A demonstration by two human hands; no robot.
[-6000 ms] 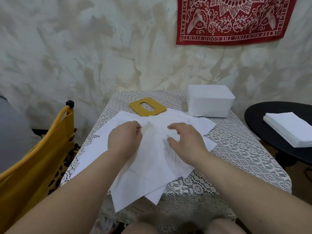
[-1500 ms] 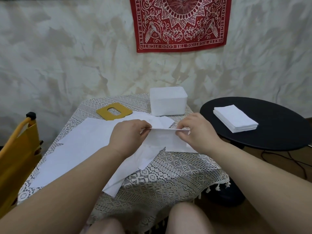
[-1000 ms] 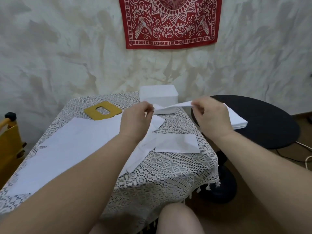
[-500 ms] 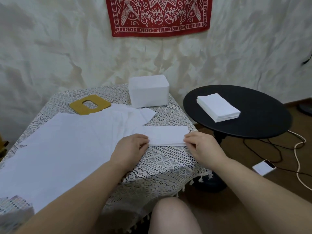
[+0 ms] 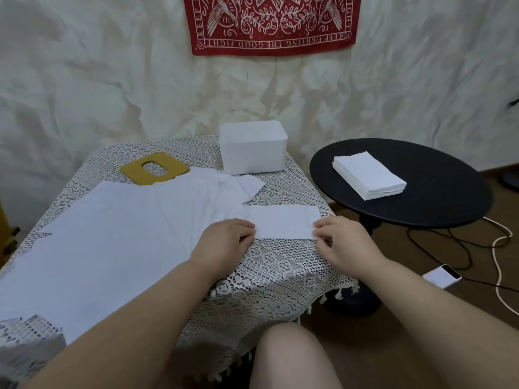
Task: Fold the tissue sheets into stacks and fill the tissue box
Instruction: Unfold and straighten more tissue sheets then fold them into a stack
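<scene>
Open lace at the near right corner; paper and box crowd the rest

The lace-covered table (image 5: 269, 265) lies bare in front of both hands, between the folded tissue (image 5: 283, 221) and the near edge. To the left, loose tissue sheets (image 5: 112, 234) blanket the surface. At the far edge the white tissue box (image 5: 252, 147) stands upright, the yellow lid (image 5: 154, 168) flat just beside it on the left. The black round table (image 5: 438, 197), right of the lace one, carries a folded stack (image 5: 368, 175), with bare black top around it.
</scene>
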